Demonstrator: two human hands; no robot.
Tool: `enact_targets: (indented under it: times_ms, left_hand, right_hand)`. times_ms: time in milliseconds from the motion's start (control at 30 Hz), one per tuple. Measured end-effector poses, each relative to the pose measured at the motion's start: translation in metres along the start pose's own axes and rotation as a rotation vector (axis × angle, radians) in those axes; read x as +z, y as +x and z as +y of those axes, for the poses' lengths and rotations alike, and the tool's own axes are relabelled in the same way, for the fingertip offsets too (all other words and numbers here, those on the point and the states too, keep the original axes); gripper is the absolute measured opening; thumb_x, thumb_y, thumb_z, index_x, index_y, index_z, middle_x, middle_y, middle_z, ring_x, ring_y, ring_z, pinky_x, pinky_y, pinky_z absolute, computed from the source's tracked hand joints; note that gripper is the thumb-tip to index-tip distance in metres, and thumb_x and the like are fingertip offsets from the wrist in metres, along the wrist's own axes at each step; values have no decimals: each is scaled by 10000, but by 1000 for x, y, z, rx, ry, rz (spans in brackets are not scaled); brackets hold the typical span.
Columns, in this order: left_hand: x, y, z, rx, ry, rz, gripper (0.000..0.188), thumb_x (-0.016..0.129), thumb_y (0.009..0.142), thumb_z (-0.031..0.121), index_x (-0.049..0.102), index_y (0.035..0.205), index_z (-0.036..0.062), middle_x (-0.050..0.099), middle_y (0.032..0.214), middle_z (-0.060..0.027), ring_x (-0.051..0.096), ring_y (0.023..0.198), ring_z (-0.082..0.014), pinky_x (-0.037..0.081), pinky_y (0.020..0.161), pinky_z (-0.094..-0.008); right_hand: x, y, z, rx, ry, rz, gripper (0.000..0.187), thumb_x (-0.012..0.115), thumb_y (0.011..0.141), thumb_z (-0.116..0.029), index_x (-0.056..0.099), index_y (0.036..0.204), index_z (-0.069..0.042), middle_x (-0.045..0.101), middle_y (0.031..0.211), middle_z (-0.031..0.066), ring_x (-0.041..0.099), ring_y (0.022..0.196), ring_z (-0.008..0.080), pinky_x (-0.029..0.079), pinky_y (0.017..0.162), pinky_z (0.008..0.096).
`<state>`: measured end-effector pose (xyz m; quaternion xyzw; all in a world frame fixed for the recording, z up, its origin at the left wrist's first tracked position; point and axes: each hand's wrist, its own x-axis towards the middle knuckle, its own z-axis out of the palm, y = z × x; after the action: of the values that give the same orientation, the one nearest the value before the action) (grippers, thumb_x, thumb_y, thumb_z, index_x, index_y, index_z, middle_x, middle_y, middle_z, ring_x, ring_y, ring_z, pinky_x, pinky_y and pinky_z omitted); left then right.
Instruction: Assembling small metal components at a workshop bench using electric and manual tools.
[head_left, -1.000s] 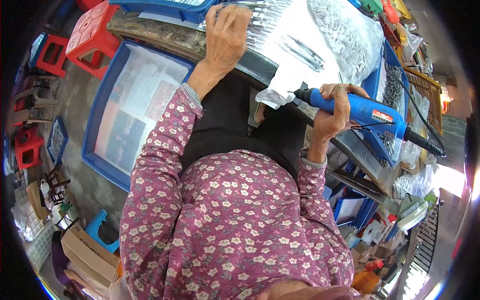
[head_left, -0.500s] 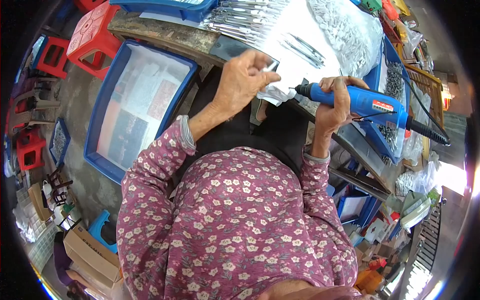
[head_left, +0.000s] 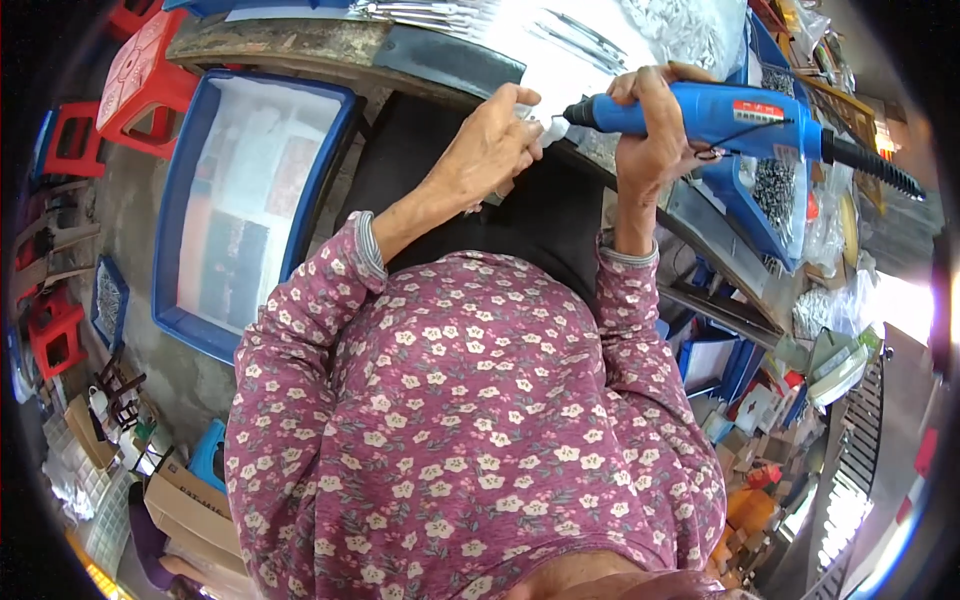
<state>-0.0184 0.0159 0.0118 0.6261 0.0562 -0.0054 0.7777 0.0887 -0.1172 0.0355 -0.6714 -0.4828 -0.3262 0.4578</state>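
**Power driver meets small part at workbench edge**

A right hand (head_left: 650, 130) grips a blue electric screwdriver (head_left: 730, 112), its tip touching a small pale part (head_left: 545, 125) pinched in the left hand (head_left: 490, 150), fingers closed around it. A slip of the bit could catch those fingertips. Beside the screwdriver, a blue bin (head_left: 770, 200) holds dark screws; left of it, a blue tray (head_left: 250, 200) holds flat sheets.

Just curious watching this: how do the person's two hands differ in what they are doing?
The right hand wraps in a full fist around the blue electric screwdriver; the left hand pinches a small white piece at the tool's tip. The right hand stands upright, the left lies flatter. Both meet at the workbench edge.
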Motion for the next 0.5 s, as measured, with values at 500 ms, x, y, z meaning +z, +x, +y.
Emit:
enact_targets:
  times_ms: [500]
  left_hand:
    - [10,12,-13,-48,-86,48,313,456,862,94,315,1125,-1,552,680,-120,467,489,-96,332,370,-196]
  right_hand:
    - [-1,9,18,-34,521,-79,201,467,882,-44,577,1049,-16,544,756,91,535,688,176,467,681,348]
